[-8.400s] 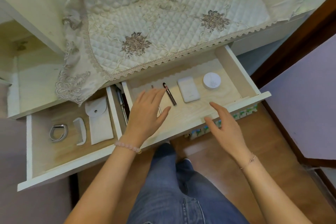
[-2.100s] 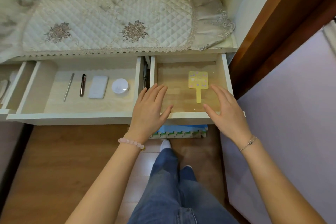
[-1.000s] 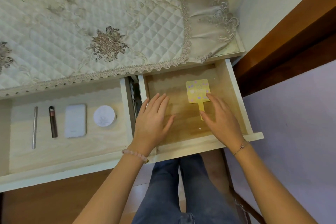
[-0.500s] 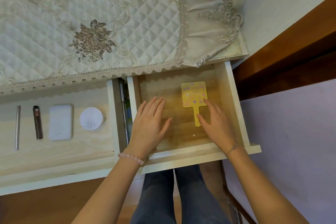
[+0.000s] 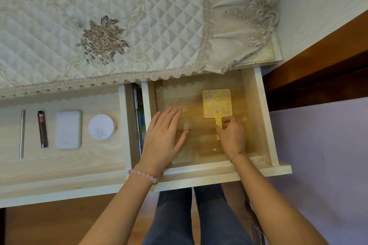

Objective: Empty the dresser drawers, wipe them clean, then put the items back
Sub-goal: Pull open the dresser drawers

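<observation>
Drawers: two stand pulled out below you. Your right drawer (image 5: 256, 117) holds a yellow hand mirror (image 5: 217, 103) with purple dots, lying flat toward that drawer's right side, handle pointing at you. Your right hand (image 5: 232, 138) is on the handle, fingers curled over it and thumb at its left edge, pinching it. Your left hand (image 5: 165, 135) is released, fingers straight and close together, palm down over the bare wood left of the mirror; can't tell if it touches the floor. The wider drawer (image 5: 59, 167) on the left has a row: metal rod (image 5: 22, 133), dark lighter (image 5: 42, 128), white flat case (image 5: 68, 129), round white compact (image 5: 101, 127), all apart. A quilted cover (image 5: 99, 26) with lace edging lies on the dresser top, bead bracelet (image 5: 142, 175) on your left wrist, thin chain (image 5: 238, 154) on your right
</observation>
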